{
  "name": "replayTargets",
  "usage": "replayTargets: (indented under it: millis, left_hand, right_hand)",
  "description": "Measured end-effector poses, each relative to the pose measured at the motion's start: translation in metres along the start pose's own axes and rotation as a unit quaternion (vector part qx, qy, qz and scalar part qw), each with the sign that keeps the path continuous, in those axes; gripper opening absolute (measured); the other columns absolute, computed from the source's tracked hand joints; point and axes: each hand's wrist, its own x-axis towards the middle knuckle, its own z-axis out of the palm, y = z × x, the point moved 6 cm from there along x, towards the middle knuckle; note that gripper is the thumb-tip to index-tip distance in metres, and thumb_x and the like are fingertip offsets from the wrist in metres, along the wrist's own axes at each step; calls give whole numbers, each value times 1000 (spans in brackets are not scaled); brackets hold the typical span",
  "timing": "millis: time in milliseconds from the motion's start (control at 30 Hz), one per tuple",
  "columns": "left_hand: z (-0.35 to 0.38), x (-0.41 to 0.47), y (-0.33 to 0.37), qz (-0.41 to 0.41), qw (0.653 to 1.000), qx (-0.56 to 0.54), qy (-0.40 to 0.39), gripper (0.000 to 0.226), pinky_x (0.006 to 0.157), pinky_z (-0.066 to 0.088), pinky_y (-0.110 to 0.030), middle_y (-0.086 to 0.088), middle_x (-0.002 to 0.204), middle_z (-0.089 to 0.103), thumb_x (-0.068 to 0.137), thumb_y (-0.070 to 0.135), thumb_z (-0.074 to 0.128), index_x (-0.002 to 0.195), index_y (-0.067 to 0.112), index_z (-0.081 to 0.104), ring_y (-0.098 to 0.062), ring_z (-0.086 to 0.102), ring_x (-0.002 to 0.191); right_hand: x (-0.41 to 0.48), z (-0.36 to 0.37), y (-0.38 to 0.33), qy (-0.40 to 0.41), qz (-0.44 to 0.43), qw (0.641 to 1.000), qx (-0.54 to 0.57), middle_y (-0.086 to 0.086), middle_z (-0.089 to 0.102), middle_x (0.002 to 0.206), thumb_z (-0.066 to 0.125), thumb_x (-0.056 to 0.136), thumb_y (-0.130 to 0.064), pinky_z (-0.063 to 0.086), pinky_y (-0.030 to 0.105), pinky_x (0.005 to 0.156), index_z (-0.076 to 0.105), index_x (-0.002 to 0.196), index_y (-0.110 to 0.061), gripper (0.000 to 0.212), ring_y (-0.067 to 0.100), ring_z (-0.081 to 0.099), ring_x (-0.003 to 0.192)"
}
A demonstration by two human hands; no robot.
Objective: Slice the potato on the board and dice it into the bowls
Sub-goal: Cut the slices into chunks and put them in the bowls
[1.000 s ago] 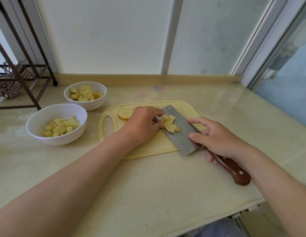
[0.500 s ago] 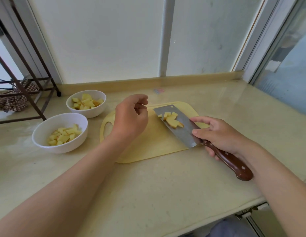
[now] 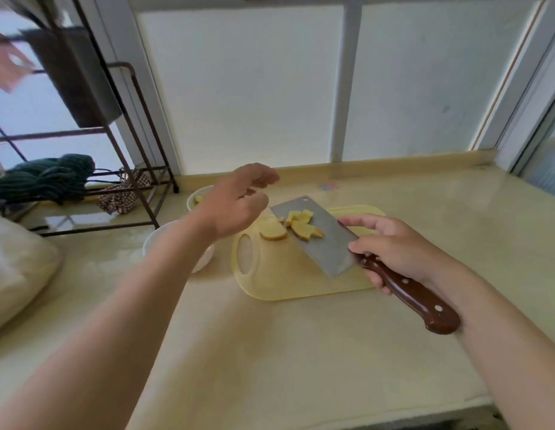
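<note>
My right hand (image 3: pixel 394 246) grips the brown-handled cleaver (image 3: pixel 322 240), held flat above the yellow cutting board (image 3: pixel 301 280). Several diced potato pieces (image 3: pixel 302 226) ride on the blade. A round potato slice (image 3: pixel 271 232) lies on the board beside the blade. My left hand (image 3: pixel 239 200) hovers in the air to the left of the blade, fingers loosely curled and holding nothing. Two white bowls are mostly hidden behind my left arm: the near bowl (image 3: pixel 153 243) and the far bowl (image 3: pixel 197 198), where a bit of potato shows.
A dark metal rack (image 3: pixel 139 169) stands at the back left of the beige counter (image 3: pixel 301 352), with green cloth (image 3: pixel 43 178) on it. A pale bag (image 3: pixel 18 268) lies at the left edge. A wall and window frame close the back.
The cleaver with the diced pieces has lifted off the board. My left hand rose from the potato pieces and moved up and left. The view swung left, hiding the bowls behind my arm.
</note>
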Motion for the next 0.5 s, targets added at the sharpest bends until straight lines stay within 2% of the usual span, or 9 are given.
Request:
replayTargets:
  millis: [100, 233, 367, 433, 500]
  left_hand:
    - [-41, -19, -17, -39, 998, 17, 40, 44, 91, 48, -26, 10, 108, 65, 75, 21, 45, 114, 21, 64, -8, 61, 106]
    - [-76, -40, -46, -80, 991, 53, 98, 33, 93, 54, -39, 6, 102, 68, 89, 2, 48, 113, 15, 66, -12, 65, 99]
    - [-72, -57, -53, -52, 991, 103, 68, 25, 90, 54, -31, 15, 103, 64, 93, 20, 59, 118, 20, 65, 1, 60, 96]
    - [-65, -63, -49, -7, 991, 118, 61, 32, 92, 52, -33, 10, 112, 65, 91, 32, 64, 120, 20, 66, -3, 60, 101]
    - [-55, -66, -47, 29, 991, 125, 43, 42, 100, 47, -32, 6, 126, 62, 87, 42, 63, 124, 22, 66, -8, 58, 114]
  right_hand:
    - [10, 35, -17, -35, -1, 999, 4, 9, 58, 64, 51, 98, 1, 40, 24, 38, 60, 133, -26, 45, 20, 50, 39]
    - [22, 80, -38, -47, -5, 999, -6, 10, 59, 65, 51, 95, 0, 41, 24, 40, 58, 136, -24, 48, 22, 53, 41]
    - [26, 115, -55, -57, -8, 998, -17, 11, 59, 69, 51, 93, 1, 42, 25, 40, 57, 136, -23, 50, 21, 54, 41]
    - [26, 127, -62, -64, -9, 998, -25, 10, 57, 65, 50, 93, 1, 41, 24, 40, 56, 136, -23, 50, 22, 53, 40]
    - [25, 137, -66, -66, -10, 997, -42, 7, 56, 59, 50, 94, 1, 41, 24, 39, 57, 135, -23, 48, 22, 53, 39]
